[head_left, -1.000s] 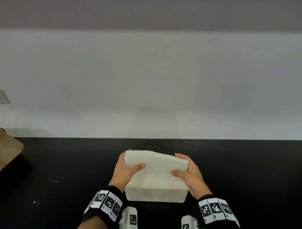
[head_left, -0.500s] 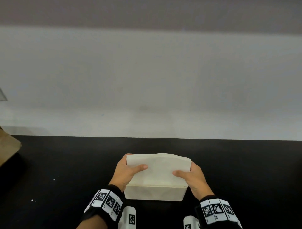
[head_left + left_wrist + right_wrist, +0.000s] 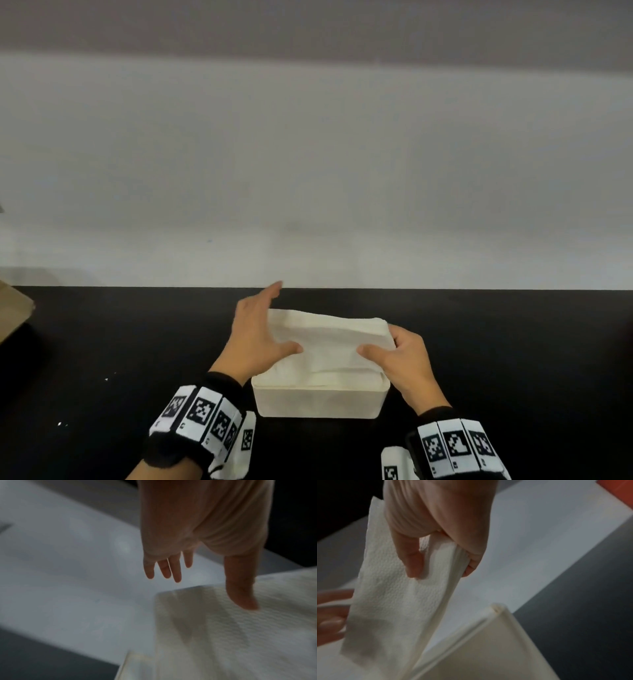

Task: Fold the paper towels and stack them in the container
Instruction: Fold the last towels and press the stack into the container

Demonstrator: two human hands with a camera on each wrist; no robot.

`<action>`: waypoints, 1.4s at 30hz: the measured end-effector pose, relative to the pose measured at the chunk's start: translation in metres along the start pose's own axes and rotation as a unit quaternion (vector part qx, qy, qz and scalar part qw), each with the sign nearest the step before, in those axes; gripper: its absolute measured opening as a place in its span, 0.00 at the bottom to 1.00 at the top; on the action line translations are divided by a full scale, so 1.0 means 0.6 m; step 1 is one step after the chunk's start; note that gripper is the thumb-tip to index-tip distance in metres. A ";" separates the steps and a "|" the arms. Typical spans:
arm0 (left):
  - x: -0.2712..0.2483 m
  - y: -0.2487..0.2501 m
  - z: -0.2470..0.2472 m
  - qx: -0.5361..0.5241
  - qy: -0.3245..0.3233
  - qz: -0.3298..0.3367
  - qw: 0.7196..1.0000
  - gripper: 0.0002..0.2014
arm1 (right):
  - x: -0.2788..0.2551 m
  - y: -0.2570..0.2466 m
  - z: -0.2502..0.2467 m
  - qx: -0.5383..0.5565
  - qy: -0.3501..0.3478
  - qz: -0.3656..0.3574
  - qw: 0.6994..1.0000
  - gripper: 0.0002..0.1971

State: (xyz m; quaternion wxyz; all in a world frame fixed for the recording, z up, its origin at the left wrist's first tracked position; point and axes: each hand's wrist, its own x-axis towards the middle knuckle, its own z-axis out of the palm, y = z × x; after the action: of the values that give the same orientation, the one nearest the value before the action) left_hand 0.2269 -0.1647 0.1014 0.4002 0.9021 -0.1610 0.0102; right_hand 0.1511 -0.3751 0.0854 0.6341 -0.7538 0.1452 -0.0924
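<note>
While my right hand [image 3: 406,363] pinched the folded paper towels [image 3: 329,342] at their right end, thumb on top, they sagged into the white container [image 3: 318,401] on the black table [image 3: 102,342]; my left hand [image 3: 255,337] lay open, only its thumb touching them.

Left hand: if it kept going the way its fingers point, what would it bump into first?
Probably nothing close. The left hand points its fingers past the paper towels, toward the pale wall; depth is unclear.
</note>
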 end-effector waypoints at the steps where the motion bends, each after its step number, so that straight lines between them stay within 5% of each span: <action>1: 0.001 0.016 -0.002 0.044 -0.036 0.041 0.998 0.49 | -0.005 -0.011 0.007 -0.028 -0.006 -0.031 0.999 0.16; 4: 0.004 0.045 0.008 0.112 -0.116 0.099 0.982 0.28 | -0.013 -0.044 0.025 -0.079 -0.020 -0.109 0.991 0.18; 6: 0.003 0.052 0.009 0.040 -0.103 0.065 0.992 0.15 | -0.013 -0.055 0.025 -0.056 -0.007 -0.132 0.990 0.22; 8: 0.001 0.054 0.009 -0.105 -0.075 0.011 0.992 0.14 | -0.004 -0.049 0.016 0.003 0.009 -0.122 0.992 0.30; 10: -0.003 0.055 0.011 -0.288 -0.056 -0.032 0.955 0.16 | 0.005 -0.035 0.012 0.002 -0.017 -0.091 0.996 0.37; 13: -0.004 0.056 0.030 -0.498 -0.054 -0.065 0.863 0.18 | 0.011 -0.010 0.021 -0.070 -0.095 -0.023 0.993 0.25; 16: 0.000 0.046 0.049 -0.587 -0.040 -0.084 0.804 0.19 | 0.016 0.010 0.016 -0.059 -0.084 0.018 0.994 0.11; 19: 0.003 0.019 0.046 -0.615 -0.022 -0.101 0.782 0.25 | 0.025 0.019 -0.007 0.003 -0.030 0.033 0.999 0.07; 23: 0.004 -0.030 0.021 -0.521 -0.007 -0.119 0.845 0.26 | 0.031 0.021 -0.020 0.095 0.038 0.031 0.994 0.10; 28: -0.007 -0.063 0.022 -0.337 -0.028 -0.135 0.932 0.14 | 0.041 0.036 -0.012 0.127 0.061 0.050 0.989 0.12; 35: -0.005 -0.056 0.055 -0.310 -0.005 -0.153 0.938 0.31 | 0.047 0.053 0.003 0.054 0.000 0.096 0.994 0.21; 42: 0.000 -0.044 0.075 -0.320 0.024 -0.176 0.931 0.33 | 0.046 0.055 0.010 0.024 0.001 0.115 0.993 0.19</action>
State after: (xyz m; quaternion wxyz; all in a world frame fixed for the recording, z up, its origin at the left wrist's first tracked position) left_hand 0.2299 -0.1808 0.0522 0.6664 0.7399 0.0157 -0.0906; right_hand 0.1757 -0.3839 0.0505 0.6581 -0.7167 0.2294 -0.0234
